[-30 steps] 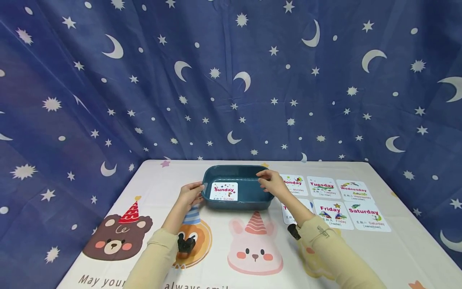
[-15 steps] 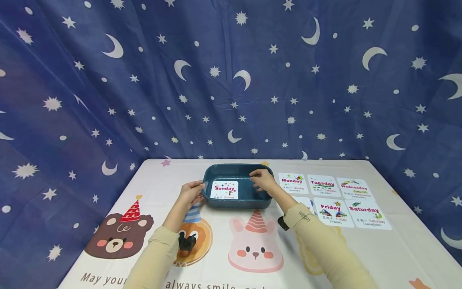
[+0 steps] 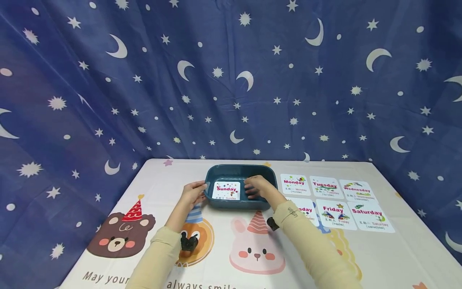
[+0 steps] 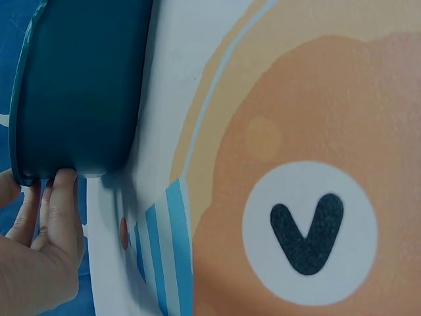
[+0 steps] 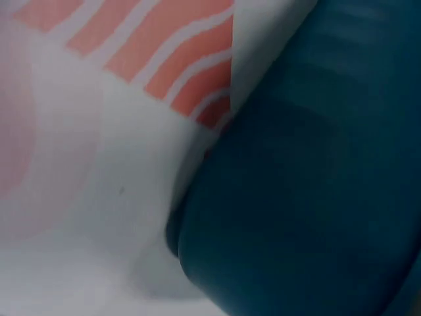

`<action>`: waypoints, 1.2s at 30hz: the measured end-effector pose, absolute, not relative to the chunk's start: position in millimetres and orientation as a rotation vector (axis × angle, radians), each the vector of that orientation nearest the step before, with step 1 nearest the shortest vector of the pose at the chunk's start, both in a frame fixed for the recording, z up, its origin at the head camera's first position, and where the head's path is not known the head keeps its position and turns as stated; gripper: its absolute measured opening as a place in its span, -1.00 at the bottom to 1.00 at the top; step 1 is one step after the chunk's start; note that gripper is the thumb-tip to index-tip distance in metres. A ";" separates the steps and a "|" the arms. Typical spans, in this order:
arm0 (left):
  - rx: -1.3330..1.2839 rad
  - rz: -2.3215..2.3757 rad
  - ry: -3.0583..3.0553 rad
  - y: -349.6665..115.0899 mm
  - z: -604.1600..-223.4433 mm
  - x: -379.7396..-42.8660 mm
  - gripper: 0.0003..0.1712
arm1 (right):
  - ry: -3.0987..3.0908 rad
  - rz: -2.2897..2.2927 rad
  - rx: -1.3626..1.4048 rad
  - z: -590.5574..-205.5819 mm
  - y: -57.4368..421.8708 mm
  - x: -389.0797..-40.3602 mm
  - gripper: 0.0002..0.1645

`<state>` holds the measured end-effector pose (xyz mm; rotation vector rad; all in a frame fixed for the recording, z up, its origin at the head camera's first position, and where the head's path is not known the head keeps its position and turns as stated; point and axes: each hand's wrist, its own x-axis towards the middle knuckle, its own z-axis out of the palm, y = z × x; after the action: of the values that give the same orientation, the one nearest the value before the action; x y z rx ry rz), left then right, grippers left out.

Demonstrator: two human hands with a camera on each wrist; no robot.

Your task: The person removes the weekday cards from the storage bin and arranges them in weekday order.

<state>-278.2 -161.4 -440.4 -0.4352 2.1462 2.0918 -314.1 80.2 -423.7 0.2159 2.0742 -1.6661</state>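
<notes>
A dark teal plastic bin [image 3: 238, 204] sits on the table, with a white "Sunday" card [image 3: 226, 191] at the left of its inside. My left hand [image 3: 193, 193] holds the bin's left end; in the left wrist view, the thumb and fingers of that hand [image 4: 46, 250] pinch the rim from both sides. Over the right half of the bin, my right hand [image 3: 260, 187] reaches inside, fingers loosely bent, close to the card's right edge. Nothing shows in its grasp. The right wrist view shows the bin's outer wall [image 5: 296, 184] but not the hand.
Right of the bin lie several day cards in two rows, among them Monday [image 3: 294, 185], Friday [image 3: 335, 214] and Saturday [image 3: 371, 216]. My right forearm partly covers one front-row card [image 3: 306, 210]. A starry blue curtain [image 3: 231, 80] hangs behind the white cartoon tablecloth [image 3: 390, 257].
My right hand has moved left and lower into the bin, from its right rim towards the Sunday card. The left hand keeps its hold. The view has shifted slightly.
</notes>
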 end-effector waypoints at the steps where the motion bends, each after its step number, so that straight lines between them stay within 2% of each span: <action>1: -0.434 2.091 2.143 -161.3 -440.5 -278.0 -0.54 | 2.064 -1.674 0.223 -425.4 79.2 -314.2 -0.47; 8: -0.462 2.083 2.144 -160.2 -441.5 -278.7 -0.55 | 1.962 -1.760 0.259 -429.6 67.5 -313.2 -0.41; 17: -0.469 2.091 2.128 -160.8 -440.5 -282.1 -0.53 | 1.683 -1.994 0.439 -436.4 53.8 -321.2 -0.47; 19: -0.469 2.092 2.127 -161.1 -440.1 -282.2 -0.54 | 1.642 -2.031 0.430 -454.3 56.6 -334.9 -0.53; 25: -0.481 2.084 2.135 -161.2 -441.3 -282.3 -0.54 | 1.528 -2.082 0.461 -527.5 63.5 -393.4 -0.55; 27: -0.482 2.076 2.143 -160.8 -441.9 -282.3 -0.54 | 1.532 -2.088 0.493 -531.8 60.2 -396.1 -0.52; 34: -0.483 2.072 2.148 -159.9 -442.5 -281.9 -0.54 | 1.490 -2.125 0.375 -559.9 60.9 -418.0 -0.70; 36: -0.487 2.071 2.149 -159.8 -442.0 -281.6 -0.54 | 1.532 -2.110 0.379 -560.1 57.8 -418.6 -0.63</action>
<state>-281.6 -159.8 -442.0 -0.4874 2.1485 2.0712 -418.6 57.8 -560.1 0.3792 1.5322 -2.1102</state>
